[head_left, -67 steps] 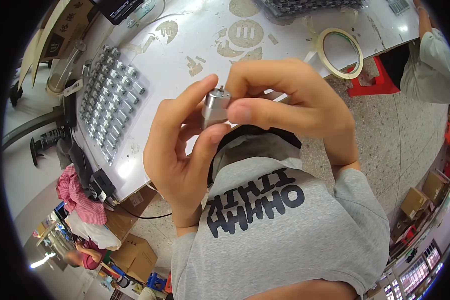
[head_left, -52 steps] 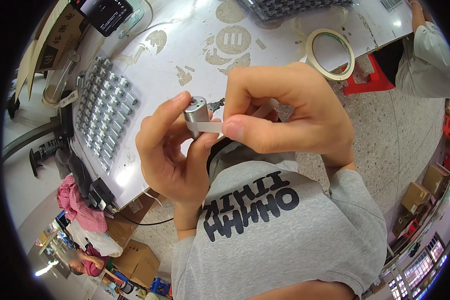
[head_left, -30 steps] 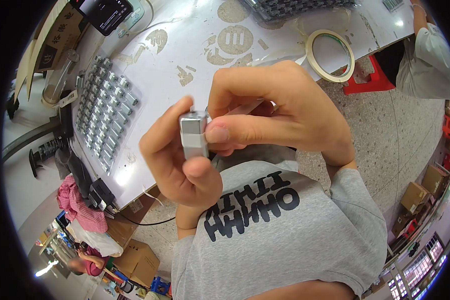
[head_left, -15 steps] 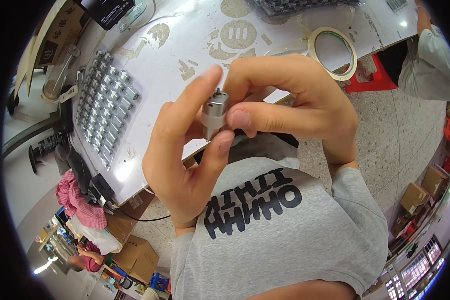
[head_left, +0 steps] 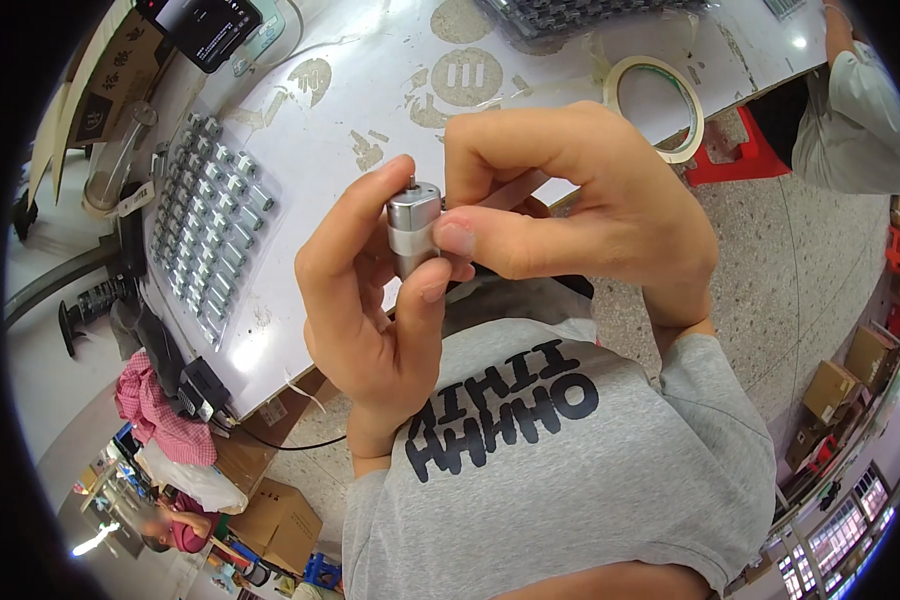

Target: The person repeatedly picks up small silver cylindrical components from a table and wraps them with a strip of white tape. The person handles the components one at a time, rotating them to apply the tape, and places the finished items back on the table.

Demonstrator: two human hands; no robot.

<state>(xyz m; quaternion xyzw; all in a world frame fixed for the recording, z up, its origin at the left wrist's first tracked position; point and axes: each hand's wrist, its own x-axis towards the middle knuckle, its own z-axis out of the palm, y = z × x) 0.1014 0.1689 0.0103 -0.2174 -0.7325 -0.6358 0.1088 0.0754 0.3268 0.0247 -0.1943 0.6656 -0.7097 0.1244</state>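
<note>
My left hand (head_left: pixel 355 310) is closed round a small silver motor (head_left: pixel 413 208), its index finger at the shaft end and its thumb low on the side. The motor stands nearly upright, shaft up, above the table's near edge. Round the middle of its casing runs a pale band of tape (head_left: pixel 407 243). With the thumb pressed on that band's right side, my right hand (head_left: pixel 610 210) is closed too. A pale strip (head_left: pixel 518 190), seemingly the same tape, shows between its thumb and curled fingers. Their tips are partly hidden.
Rows of similar motors lie in a clear tray (head_left: pixel 215 225) on the white table (head_left: pixel 370 75). A tape roll (head_left: pixel 696 120) lies at the right edge, a dark batch of parts (head_left: pixel 590 18) farther back. A phone (head_left: pixel 205 30) stands far left. Another person's sleeve (head_left: pixel 860 130) is beyond a red stool (head_left: pixel 740 160).
The motor and my left hand have shifted slightly left, and the motor is turned so its casing faces differently. My right thumb has moved left with it, still against the tape.
</note>
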